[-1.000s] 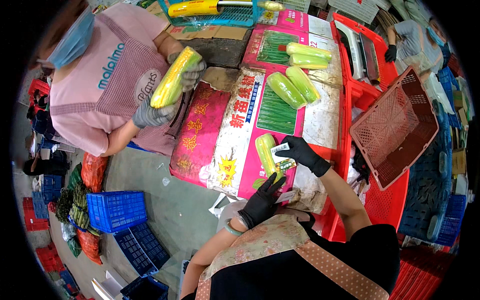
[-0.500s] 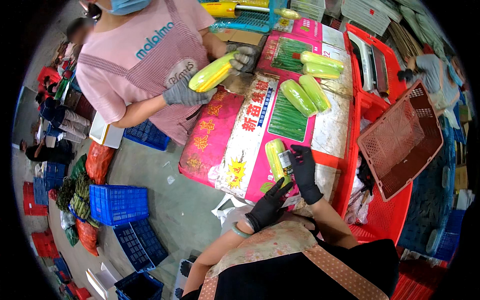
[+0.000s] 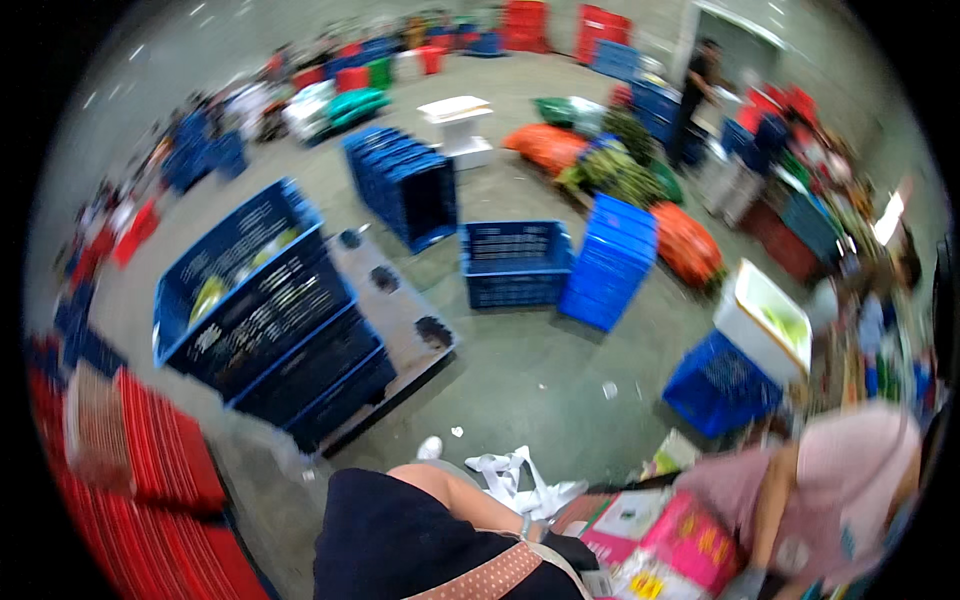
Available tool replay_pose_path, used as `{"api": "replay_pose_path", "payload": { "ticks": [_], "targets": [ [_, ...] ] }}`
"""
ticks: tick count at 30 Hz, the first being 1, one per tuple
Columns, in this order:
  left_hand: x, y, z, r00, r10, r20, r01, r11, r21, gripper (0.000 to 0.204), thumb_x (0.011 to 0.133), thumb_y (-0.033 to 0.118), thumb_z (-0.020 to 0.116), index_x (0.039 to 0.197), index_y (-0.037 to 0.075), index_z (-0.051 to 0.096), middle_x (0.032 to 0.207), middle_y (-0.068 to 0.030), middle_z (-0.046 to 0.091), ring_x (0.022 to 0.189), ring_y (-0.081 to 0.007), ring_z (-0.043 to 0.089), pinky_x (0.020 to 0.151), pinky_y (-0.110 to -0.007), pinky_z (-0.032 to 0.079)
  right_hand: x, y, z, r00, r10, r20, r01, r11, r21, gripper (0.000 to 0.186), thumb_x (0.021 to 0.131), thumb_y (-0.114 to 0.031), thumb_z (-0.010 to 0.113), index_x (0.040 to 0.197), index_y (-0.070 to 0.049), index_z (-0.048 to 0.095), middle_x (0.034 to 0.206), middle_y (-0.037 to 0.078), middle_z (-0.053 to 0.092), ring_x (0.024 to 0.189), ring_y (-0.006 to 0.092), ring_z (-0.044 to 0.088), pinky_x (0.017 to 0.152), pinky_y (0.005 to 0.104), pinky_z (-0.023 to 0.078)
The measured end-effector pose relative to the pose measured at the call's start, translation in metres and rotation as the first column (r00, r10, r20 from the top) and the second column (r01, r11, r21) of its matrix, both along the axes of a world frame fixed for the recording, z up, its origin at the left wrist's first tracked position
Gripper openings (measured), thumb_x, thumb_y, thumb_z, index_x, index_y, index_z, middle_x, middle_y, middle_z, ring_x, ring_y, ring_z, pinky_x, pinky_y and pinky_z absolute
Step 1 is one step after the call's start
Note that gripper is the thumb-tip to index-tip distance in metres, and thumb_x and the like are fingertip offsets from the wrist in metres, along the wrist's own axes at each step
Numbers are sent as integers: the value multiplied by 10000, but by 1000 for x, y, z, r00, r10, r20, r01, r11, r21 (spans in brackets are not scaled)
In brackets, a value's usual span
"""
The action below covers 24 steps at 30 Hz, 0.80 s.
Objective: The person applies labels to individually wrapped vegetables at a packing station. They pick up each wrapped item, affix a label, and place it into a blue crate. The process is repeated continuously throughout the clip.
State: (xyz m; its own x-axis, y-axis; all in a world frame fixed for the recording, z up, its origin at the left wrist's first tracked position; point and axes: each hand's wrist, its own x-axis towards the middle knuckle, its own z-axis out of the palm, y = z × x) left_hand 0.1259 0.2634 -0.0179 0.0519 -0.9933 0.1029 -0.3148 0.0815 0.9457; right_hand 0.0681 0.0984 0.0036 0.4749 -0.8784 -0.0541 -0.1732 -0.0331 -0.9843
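My left forearm, with a bracelet at the wrist, reaches toward the lower edge. Only part of my left hand, in a black glove, shows there; its fingers are hidden. Close beside it is a small pale labelled patch, too blurred to name. Pink and white printed cardboard covers the work surface to the right of the hand. My right hand is out of view. At the lower right stands a co-worker in a pink top, whose grey-gloved hand is by the cardboard.
Stacked blue crates, the top one holding pale green produce, stand on a platform. Red crates are piled at left. More blue crates and orange sacks lie ahead. White straps lie near my arm.
The view has swung left, away from the work surface to the floor and crates. My right hand and the wrapped corn have left the picture; my left hand is now mostly cut off.
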Motion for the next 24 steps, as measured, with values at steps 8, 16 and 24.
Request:
{"api": "replay_pose_path", "payload": {
  "ticks": [8,16,24],
  "targets": [
    [83,261,72,293,840,-456,-889,416,194,375,776,192,621,1085,-8,548,983,-65,614,848,-101,548,758,-286,454,165,200,86,805,588,79,-590,807,8,675,681,-348,691,1194,-3,420,1085,113,525,977,221,510,841,345,409],
    [46,576,160,-394,637,-663,-919,-287,270,378,759,133,648,1089,-13,537,996,-68,604,872,-115,570,776,-267,451,297,499,216,126,990,67,-989,131,-75,717,663,-428,691,1183,-3,440,1050,89,547,929,198,536,806,331,429],
    [-10,727,168,-820,537,-200,-503,-841,-199,191,669,37,677,852,-2,636,767,-119,640,673,-225,626,615,-306,479,336,874,231,-587,694,-417,-447,-707,-548,665,624,-170,739,1191,-26,422,1088,183,524,1020,280,522,870,350,410]
  ]
}}
